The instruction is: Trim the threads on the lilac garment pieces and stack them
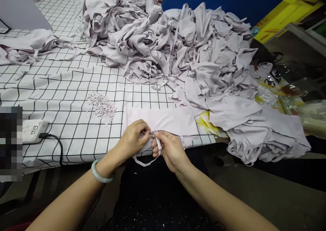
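Both my hands meet at the near edge of the table over a narrow pale lilac strap [158, 146]. My left hand [134, 138], with a pale green bangle [101, 172] on its wrist, pinches the strap's top end. My right hand [170, 148] has its fingers closed around the strap just beside it. The strap hangs in a loop [145, 162] below my hands. A flat lilac garment piece [168, 119] lies on the table directly behind them.
A big heap of lilac fabric pieces and straps [173, 44] fills the far and right side of the checked tablecloth [63, 88]. A small pile of tiny clippings [102, 105] lies left of centre. A white charger with black cable [34, 131] sits at the left edge.
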{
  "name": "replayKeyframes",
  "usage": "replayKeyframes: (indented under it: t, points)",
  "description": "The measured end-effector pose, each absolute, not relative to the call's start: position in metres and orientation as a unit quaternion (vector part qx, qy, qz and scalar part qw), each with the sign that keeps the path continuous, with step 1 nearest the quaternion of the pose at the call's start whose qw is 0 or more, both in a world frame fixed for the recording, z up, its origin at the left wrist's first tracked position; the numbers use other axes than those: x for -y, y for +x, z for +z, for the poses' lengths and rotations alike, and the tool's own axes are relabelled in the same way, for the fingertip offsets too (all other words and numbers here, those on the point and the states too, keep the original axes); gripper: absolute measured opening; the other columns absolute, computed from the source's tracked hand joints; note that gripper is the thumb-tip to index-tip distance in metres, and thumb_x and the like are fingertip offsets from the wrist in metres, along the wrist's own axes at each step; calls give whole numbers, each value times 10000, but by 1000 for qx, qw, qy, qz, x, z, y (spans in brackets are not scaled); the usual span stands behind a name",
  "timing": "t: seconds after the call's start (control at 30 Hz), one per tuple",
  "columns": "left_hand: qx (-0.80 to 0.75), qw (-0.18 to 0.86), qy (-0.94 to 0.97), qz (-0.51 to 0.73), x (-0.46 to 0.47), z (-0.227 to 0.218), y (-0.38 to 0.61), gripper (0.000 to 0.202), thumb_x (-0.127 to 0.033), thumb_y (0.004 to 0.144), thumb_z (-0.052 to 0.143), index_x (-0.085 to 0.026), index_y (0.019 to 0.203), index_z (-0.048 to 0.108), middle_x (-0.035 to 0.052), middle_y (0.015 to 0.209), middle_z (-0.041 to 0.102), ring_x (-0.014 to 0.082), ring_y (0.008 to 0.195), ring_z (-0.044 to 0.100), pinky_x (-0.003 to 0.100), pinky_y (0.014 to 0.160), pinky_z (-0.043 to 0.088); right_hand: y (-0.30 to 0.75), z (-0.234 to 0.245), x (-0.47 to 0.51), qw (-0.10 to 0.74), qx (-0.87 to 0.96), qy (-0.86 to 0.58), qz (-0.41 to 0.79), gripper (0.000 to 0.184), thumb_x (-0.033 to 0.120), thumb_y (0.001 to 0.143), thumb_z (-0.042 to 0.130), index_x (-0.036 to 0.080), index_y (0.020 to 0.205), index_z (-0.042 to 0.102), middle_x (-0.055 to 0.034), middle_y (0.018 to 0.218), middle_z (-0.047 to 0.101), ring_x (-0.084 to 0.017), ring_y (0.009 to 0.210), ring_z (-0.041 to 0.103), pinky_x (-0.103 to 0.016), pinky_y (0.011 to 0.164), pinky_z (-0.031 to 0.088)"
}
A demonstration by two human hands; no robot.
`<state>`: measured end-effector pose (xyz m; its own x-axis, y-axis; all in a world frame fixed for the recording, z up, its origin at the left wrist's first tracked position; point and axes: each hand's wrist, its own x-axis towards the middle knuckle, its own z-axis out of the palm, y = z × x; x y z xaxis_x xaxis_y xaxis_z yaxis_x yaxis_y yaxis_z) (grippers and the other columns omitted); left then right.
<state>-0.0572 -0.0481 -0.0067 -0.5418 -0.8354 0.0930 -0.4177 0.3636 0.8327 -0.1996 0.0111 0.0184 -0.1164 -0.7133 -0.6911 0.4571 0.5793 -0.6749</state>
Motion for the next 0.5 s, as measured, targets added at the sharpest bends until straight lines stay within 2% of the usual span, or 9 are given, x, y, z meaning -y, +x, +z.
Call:
replayKeyframes:
  t: [0.5]
  points:
    - [772,259,402,-419,48,-5,-57,132,-120,847,503,-166,751,580,23,809,595,132,741,547,295,679,445,-201,16,-9,659,-594,-118,-446,121,277,764,652,157,749,642,20,531,610,-86,398,519,-194,377,476]
